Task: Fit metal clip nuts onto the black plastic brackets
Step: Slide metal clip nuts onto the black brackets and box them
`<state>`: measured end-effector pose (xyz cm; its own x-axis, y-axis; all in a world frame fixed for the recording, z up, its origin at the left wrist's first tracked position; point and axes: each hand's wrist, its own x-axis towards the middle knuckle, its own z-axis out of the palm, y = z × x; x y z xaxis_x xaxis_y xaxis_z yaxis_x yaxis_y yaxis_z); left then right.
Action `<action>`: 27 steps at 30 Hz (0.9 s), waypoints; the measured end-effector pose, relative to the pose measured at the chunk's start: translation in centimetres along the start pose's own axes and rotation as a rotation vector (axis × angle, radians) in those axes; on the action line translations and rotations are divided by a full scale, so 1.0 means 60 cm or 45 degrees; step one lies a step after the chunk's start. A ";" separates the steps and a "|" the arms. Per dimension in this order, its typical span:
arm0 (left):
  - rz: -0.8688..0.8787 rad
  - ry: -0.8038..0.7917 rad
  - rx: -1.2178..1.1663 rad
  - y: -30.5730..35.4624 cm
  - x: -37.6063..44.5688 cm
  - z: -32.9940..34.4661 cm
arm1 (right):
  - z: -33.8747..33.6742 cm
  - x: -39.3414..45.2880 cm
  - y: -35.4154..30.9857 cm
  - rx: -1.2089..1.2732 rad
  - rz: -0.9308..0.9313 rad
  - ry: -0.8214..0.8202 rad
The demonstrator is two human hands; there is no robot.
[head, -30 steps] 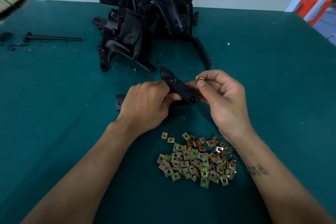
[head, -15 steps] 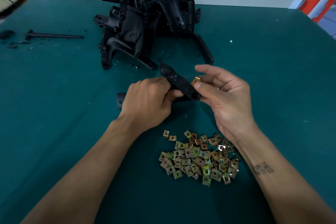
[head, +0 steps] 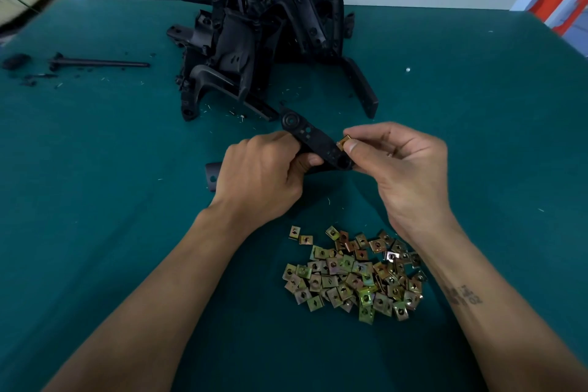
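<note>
Table (head: 95,200): green cloth, filling the view.
Bracket pile (head: 254,41): black parts heaped at 12 o'clock, apparently awaiting nuts.
Nut heap (head: 353,274): many loose clip nuts at 6 o'clock, so most work judged undone.
Left hand (head: 257,175): centre, gripping bracket (head: 315,140).
Right hand (head: 404,169): pinching one nut (head: 343,141) against the bracket's edge, not yet seated.
Rod (head: 98,64): at 10 o'clock, well clear.

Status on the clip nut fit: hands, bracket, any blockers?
Left hand grips black bracket. Right hand pinches one clip nut at bracket's edge, not visibly seated. Loose clip nut pile near the wrists; nothing blocking.
</note>
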<state>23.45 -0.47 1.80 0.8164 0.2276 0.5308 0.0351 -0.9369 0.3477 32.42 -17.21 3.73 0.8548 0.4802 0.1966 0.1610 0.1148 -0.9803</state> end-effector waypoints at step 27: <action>0.018 0.047 0.018 0.002 -0.003 -0.003 | 0.019 -0.013 0.002 0.023 -0.024 0.000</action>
<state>23.20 -0.58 1.89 0.7952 0.2233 0.5637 0.0320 -0.9439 0.3287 31.20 -16.60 3.47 0.8516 0.4780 0.2152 0.1681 0.1399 -0.9758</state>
